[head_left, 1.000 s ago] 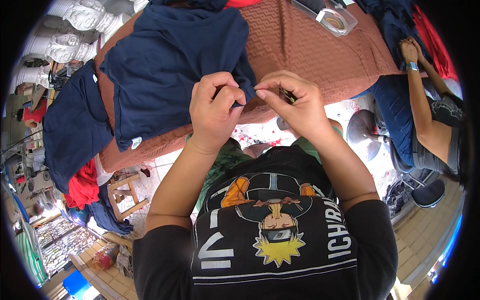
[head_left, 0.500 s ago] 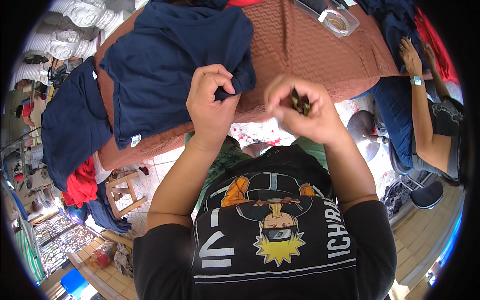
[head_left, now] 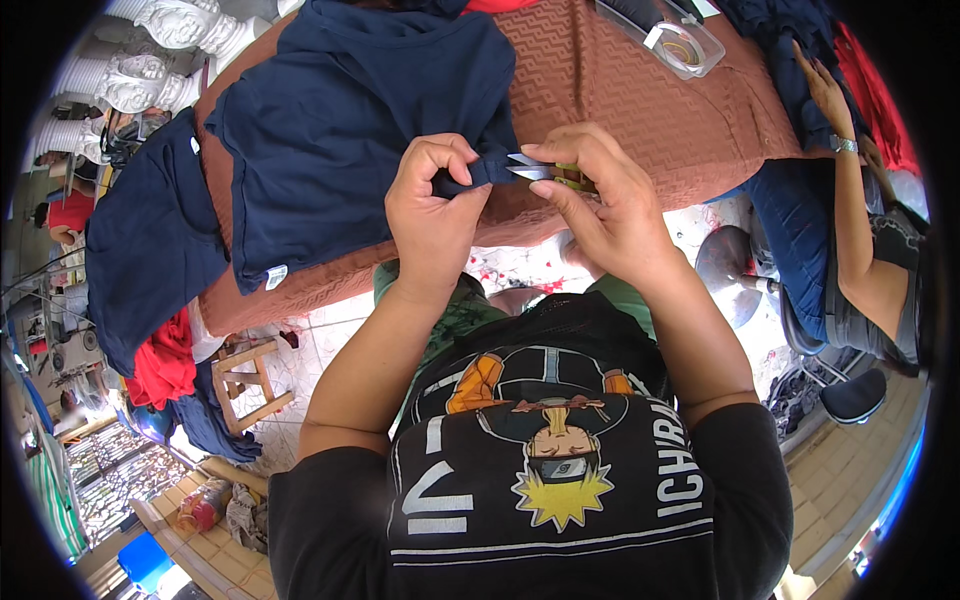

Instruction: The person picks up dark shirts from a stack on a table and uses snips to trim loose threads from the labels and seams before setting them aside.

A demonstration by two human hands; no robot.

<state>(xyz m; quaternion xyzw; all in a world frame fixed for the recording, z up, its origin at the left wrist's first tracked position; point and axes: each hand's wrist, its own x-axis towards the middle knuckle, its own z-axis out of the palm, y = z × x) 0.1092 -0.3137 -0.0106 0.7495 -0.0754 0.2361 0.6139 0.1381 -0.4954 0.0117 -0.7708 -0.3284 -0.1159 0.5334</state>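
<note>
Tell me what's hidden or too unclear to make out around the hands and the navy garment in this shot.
- Small snips, head view: handles covered by the right hand; only the blade tips show.
- Navy garment: the pinched edge is hidden inside the left hand; its top runs off the picture.
- Thread being cut: too small to see.

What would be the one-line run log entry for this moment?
left hand: pinches navy garment edge | right hand: holds thread snips at edge | surface: brown-covered table

wooden stool, clear plastic box.
</note>
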